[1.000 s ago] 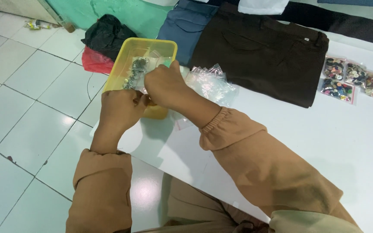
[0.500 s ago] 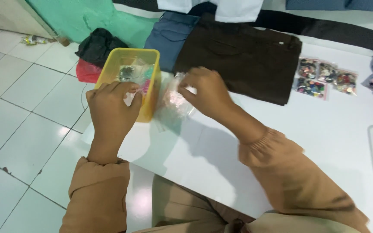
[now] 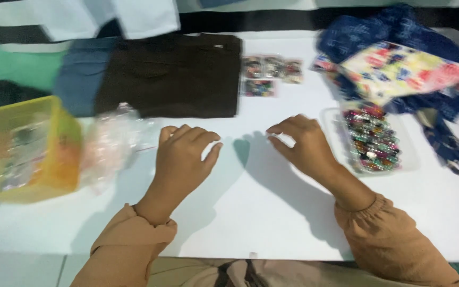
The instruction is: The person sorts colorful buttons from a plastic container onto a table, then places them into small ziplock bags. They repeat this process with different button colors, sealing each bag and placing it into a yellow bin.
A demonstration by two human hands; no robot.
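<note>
Left hand: the left hand (image 3: pixel 184 154) lies palm down on the white table (image 3: pixel 251 212), fingers loosely curled, holding nothing.
Right hand: the right hand (image 3: pixel 304 146) rests on the table with fingers bent, empty, just left of the clear tray.
Plastic bag: a crumpled clear plastic bag (image 3: pixel 113 141) lies just left of the left hand, not touched.
Yellow box: a yellow plastic box (image 3: pixel 27 149) sits at the table's left edge, beside the bag, with small items inside, blurred.
Clear tray: a clear tray (image 3: pixel 373 138) of coloured beads stands right of the right hand.
Brown cloth: folded dark brown cloth (image 3: pixel 173 74) lies at the far side.
Small packets: small packets (image 3: pixel 269 74) of mixed colours lie right of the brown cloth.
Patterned cloth: blue and flowered cloth (image 3: pixel 405 64) is piled far right.
</note>
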